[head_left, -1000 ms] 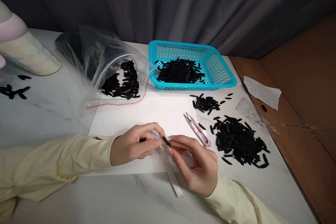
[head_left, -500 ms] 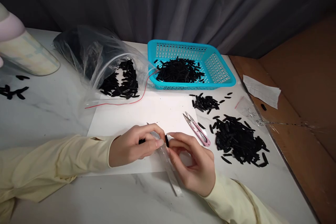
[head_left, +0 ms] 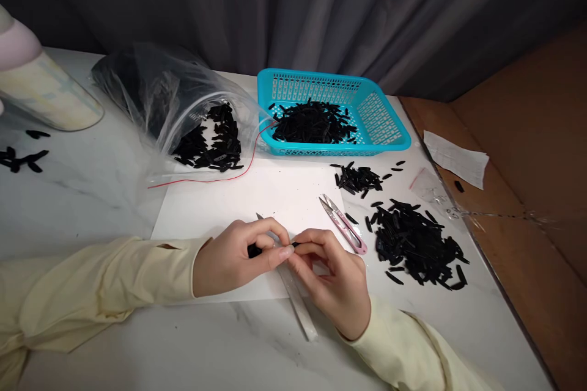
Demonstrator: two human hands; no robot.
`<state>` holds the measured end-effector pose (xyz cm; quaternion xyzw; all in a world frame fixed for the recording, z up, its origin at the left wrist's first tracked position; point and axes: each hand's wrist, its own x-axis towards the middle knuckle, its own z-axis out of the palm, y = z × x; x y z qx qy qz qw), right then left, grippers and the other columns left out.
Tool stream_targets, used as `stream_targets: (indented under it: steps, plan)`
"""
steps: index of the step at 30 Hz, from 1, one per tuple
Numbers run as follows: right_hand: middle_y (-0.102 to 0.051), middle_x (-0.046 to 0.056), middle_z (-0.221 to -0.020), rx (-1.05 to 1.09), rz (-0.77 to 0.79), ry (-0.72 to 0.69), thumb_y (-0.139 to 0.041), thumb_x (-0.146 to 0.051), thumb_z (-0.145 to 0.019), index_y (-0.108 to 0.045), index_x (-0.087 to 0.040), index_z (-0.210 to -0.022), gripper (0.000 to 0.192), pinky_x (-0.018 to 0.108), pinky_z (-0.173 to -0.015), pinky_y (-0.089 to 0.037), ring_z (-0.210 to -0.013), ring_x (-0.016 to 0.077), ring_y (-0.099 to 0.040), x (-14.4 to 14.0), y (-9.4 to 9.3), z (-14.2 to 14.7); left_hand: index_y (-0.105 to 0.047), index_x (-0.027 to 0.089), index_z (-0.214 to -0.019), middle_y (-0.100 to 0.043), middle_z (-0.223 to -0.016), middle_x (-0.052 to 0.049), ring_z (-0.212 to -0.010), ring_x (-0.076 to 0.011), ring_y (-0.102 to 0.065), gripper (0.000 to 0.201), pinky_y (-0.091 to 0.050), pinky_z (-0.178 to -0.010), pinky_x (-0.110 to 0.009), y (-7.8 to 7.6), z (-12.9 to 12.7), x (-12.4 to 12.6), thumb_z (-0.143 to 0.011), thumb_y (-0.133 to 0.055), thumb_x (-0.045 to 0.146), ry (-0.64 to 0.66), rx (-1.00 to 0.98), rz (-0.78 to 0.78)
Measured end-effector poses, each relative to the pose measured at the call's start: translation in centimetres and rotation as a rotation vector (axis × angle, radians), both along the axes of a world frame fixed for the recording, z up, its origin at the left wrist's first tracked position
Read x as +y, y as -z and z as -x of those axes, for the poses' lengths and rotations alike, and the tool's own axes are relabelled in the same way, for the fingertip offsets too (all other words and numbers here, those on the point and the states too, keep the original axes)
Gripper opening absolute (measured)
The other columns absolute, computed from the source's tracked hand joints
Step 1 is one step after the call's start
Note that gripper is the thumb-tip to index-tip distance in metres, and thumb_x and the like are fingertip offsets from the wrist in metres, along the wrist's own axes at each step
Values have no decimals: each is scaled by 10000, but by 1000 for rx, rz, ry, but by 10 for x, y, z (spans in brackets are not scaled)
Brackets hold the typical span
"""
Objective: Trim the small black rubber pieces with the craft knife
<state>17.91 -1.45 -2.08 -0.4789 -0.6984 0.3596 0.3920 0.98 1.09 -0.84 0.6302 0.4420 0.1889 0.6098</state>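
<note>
My left hand [head_left: 252, 256] is closed, thumb and forefinger pinched at a small black elongated piece [head_left: 295, 245], mostly hidden by the fingertips. My right hand [head_left: 328, 278] pinches the same piece from the other side, its fingertips meeting the left ones. Something black [head_left: 254, 250] also shows under the left hand's curled fingers. Below both hands a slim pointed tool with a white wrapped handle [head_left: 300, 308] lies across the white paper [head_left: 220, 208]. Pink thread snips [head_left: 343, 224] rest just beyond my right hand.
Black piece piles [head_left: 415, 244] lie at right. A blue basket [head_left: 394, 140] and a clear zip bag [head_left: 169, 91] hold more at the back. Red thread [head_left: 206, 181] trails from the bag. A bottle [head_left: 50, 88] stands left; cardboard [head_left: 513, 208] borders the table's right side.
The black piece between my fingertips has turned from upright to nearly flat and is more covered. My right hand has shifted slightly left, closing in on the left.
</note>
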Motion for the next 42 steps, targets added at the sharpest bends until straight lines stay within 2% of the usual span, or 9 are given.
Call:
stream_targets:
  steps: [3, 6, 10, 16, 23, 26, 30, 37, 42]
  plan:
    - [-634, -12, -650, 91, 93, -34, -589, -169, -813, -483, -217, -925, 161, 203, -488, -453, -555, 110, -570, 1, -1, -2, -496, 176, -783, -309, -460, 99, -454, -67, -243, 164, -208, -457, -219, 0, 0, 1, -849, -455, 321, -15, -17, 13]
    - [-594, -21, -651, 300, 298, -86, -609, -198, -799, -482, -211, -998, 236, 204, -465, -463, -512, 95, -530, 4, -4, -7, -499, 169, -775, -310, -453, 101, -438, -62, -235, 168, -207, -438, -213, -1, 2, 3, -843, -460, 318, -40, -88, 19]
    - [-575, -9, -660, 543, 527, -150, -565, -291, -839, -516, -184, -895, 130, 200, -399, -441, -449, 75, -477, 12, -7, -16, -502, 157, -792, -292, -466, 100, -451, -62, -257, 147, -234, -452, -212, -2, 6, 6, -833, -466, 293, 4, -142, -16]
    - [-590, -1, -603, 543, 684, -246, -498, -385, -871, -502, -169, -763, 241, 207, -378, -407, -387, 70, -456, 12, -6, -15, -519, 151, -801, -287, -469, 97, -462, -64, -260, 149, -235, -469, -219, 0, 9, 7, -839, -472, 287, 92, -128, -93]
    - [-586, 0, -610, 549, 641, -269, -478, -367, -885, -489, -175, -753, 233, 210, -382, -396, -388, 66, -437, 8, -4, -12, -522, 145, -776, -322, -458, 98, -435, -49, -245, 155, -214, -429, -212, -2, 6, 6, -832, -485, 285, -14, -225, 98]
    - [-593, 9, -623, 549, 607, -264, -476, -361, -887, -486, -176, -760, 225, 215, -379, -398, -394, 69, -433, 6, -3, -12, -523, 144, -778, -305, -454, 101, -414, -42, -205, 189, -175, -409, -215, -4, 5, 5, -829, -499, 325, -57, -278, 215]
    - [-592, 17, -635, 518, 565, -251, -467, -355, -894, -495, -173, -771, 222, 216, -379, -399, -401, 69, -428, 5, -2, -12, -516, 146, -786, -272, -455, 108, -400, -34, -174, 199, -146, -401, -215, -5, 4, 4, -821, -520, 342, -79, -332, 287]
    - [-592, 16, -643, 428, 487, -273, -420, -340, -918, -507, -183, -818, 205, 237, -424, -430, -417, 83, -445, 4, 0, -14, -521, 148, -793, -264, -442, 113, -392, -28, -167, 139, -156, -401, -202, -3, 5, 4, -835, -496, 278, -87, -371, 297]
    - [-582, 3, -616, 316, 366, -286, -387, -285, -930, -513, -200, -873, 162, 255, -460, -445, -444, 113, -520, 4, -2, -16, -540, 146, -790, -294, -436, 104, -406, -37, -200, 143, -179, -406, -200, -3, 6, 3, -828, -501, 278, -98, -313, 209]
